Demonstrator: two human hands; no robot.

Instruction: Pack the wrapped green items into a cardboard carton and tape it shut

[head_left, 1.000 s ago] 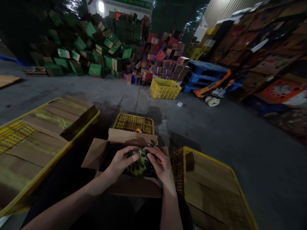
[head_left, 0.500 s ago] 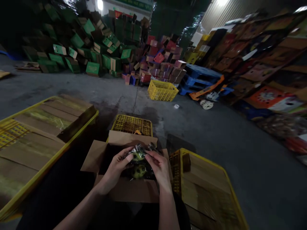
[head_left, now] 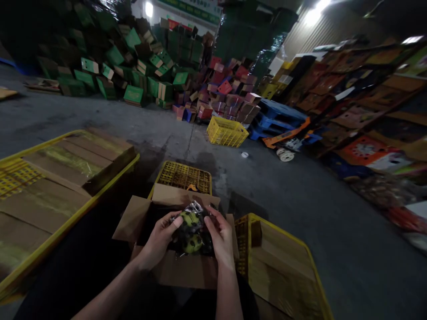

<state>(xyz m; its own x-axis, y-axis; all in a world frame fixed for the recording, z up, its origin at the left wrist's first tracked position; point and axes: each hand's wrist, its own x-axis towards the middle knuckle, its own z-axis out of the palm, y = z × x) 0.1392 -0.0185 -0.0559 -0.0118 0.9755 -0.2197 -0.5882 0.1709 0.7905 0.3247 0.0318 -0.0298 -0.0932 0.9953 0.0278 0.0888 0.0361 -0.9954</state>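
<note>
Above an open cardboard box [head_left: 187, 269], both hands are on a clear plastic packet [head_left: 191, 218] with a yellow-green, dark-spotted thing inside. My left hand [head_left: 160, 238] pinches its left side, thumb on top. At the right edge, the thumb and fingers of my right hand [head_left: 220, 235] close on the shiny wrap. Just below shows a second yellow-green, dark-marked round thing [head_left: 192, 243], also under plastic; I cannot tell whether it belongs to the same packet. The box's inside is mostly dark.
Yellow crates with flattened cardboard stand at left [head_left: 110, 191] and right [head_left: 300, 244]. Behind the box is another yellow crate [head_left: 187, 173]. Farther off are a yellow basket [head_left: 227, 132], an orange pallet jack [head_left: 287, 135], blue pallets [head_left: 276, 113] and heaped green cartons [head_left: 133, 94].
My right hand has shifted slightly toward the packet's right edge, and more of the packet's green face shows. The view has tilted a little. Both hands stay on the packet.
</note>
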